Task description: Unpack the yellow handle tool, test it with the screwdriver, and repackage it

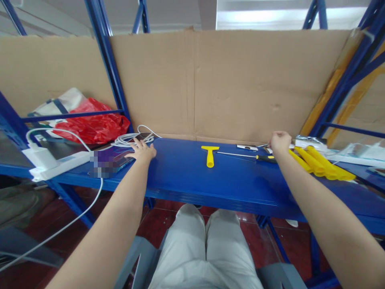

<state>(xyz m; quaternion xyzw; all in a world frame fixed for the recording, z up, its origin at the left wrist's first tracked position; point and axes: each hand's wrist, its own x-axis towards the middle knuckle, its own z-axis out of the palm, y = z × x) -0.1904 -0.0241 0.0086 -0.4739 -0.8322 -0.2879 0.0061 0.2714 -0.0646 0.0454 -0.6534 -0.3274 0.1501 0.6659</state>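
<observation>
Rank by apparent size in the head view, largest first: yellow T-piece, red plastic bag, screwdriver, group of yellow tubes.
1. Red plastic bag
2. Group of yellow tubes
3. Screwdriver and yellow T-piece, unranked: the first looks longer but thin, the second shorter but broader.

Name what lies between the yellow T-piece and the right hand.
In the head view, between the T-piece and right hand: a screwdriver and, behind it, a white object.

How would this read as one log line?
left hand: near white cable; right hand: near screwdriver; yellow T-shaped piece: between hands, on blue shelf
</observation>
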